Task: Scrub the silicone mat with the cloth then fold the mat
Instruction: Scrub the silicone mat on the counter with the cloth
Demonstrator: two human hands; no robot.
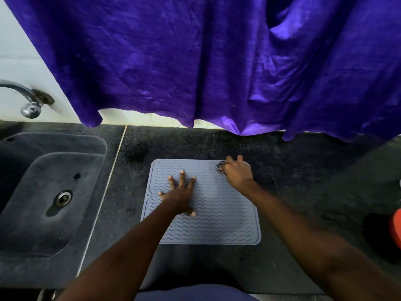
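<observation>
Head view: a grey silicone mat (pixel 217 213) with a wavy ribbed surface lies flat on the dark speckled table (pixel 293 170), to the right of the sink (pixel 43 192). The left hand (pixel 181 194) rests palm-down on the left half of the mat, fingers spread wide and pressing the surface. The right hand (pixel 237 170) sits at the far right corner of the mat, fingers curled around a small dark patterned cloth (pixel 221 167); the cloth touches the mat surface and is mostly covered by the hand. A tap (pixel 26 96) projects from the wall above the sink. A purple curtain (pixel 195 61) hangs behind the table, its hem just above the rear edge.
</observation>
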